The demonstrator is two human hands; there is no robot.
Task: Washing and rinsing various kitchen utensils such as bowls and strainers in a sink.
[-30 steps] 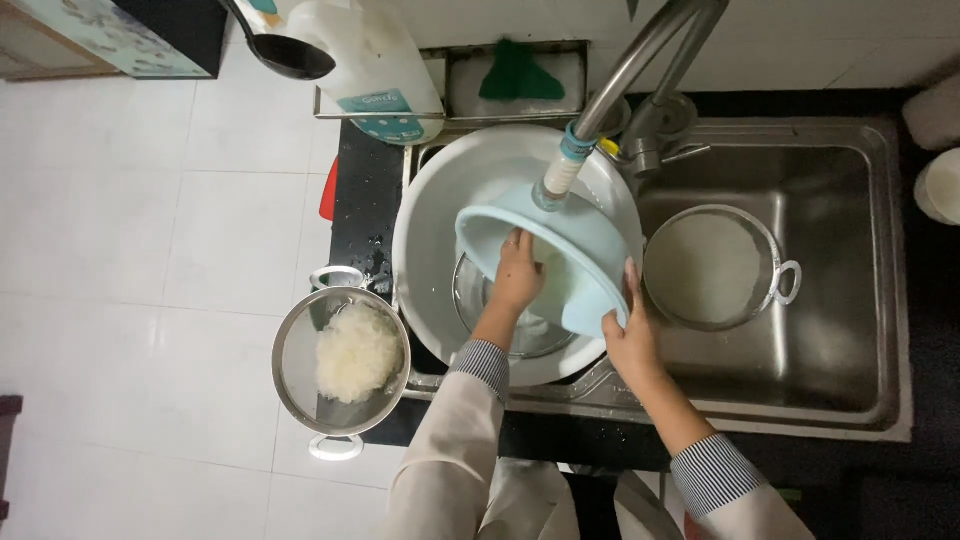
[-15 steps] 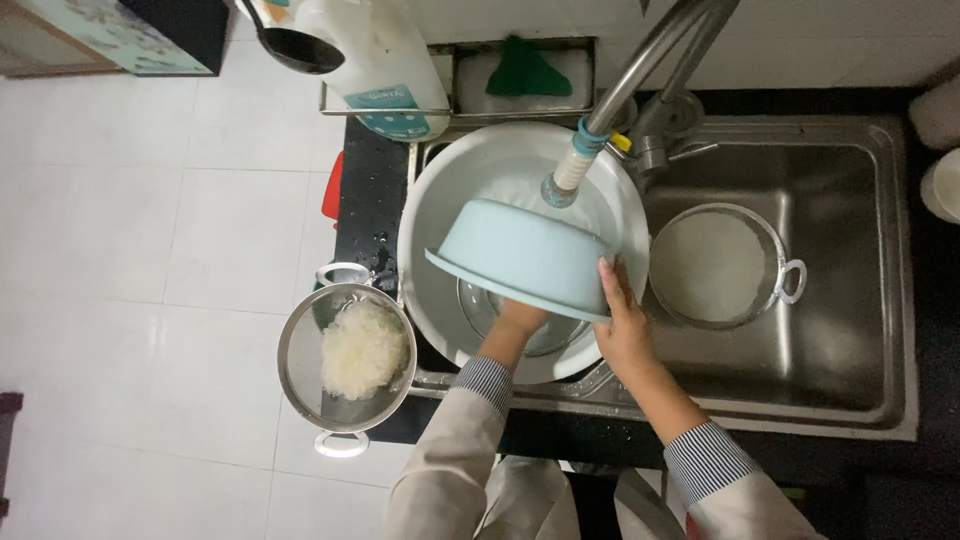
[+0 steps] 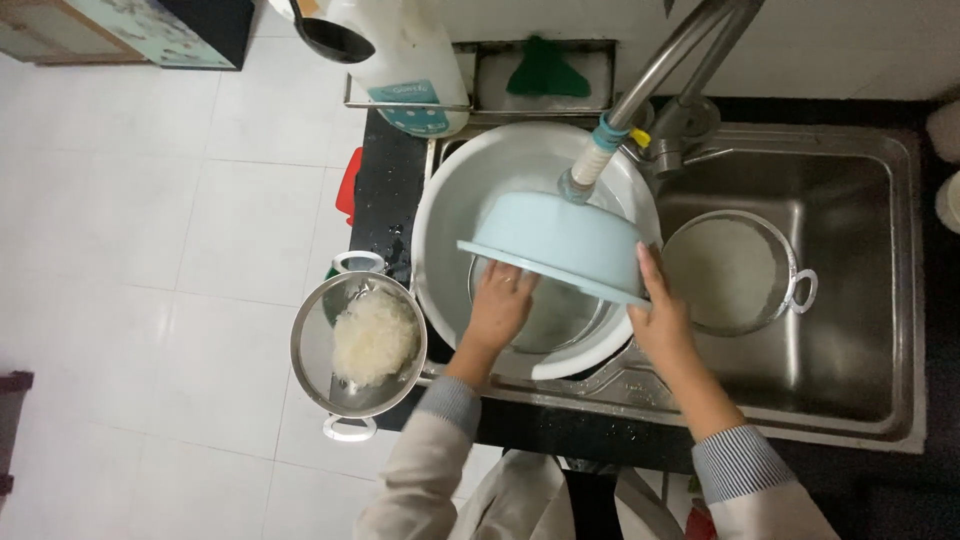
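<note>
So I'm holding the pale blue plastic basin (image 3: 555,243) tipped nearly upside down over the big white round tub (image 3: 450,215) in the left bowl of the steel sink (image 3: 860,390), right under the hose end of the steel tap (image 3: 600,160). My left hand (image 3: 498,305) pinches the rim at about 7 o'clock, and my right hand (image 3: 660,315) clamps the rim at 4 o'clock, fingers wrapped over the edge. Looks to me like the dump-out stage of a rinse. I'd guess it calls for a steady two-handed tilt so the basin doesn't slip. The steel mesh strainer (image 3: 735,270) sits at 3 o'clock, and a steel colander of white shreds (image 3: 360,345) hangs off the counter (image 3: 385,190) at 9.
</note>
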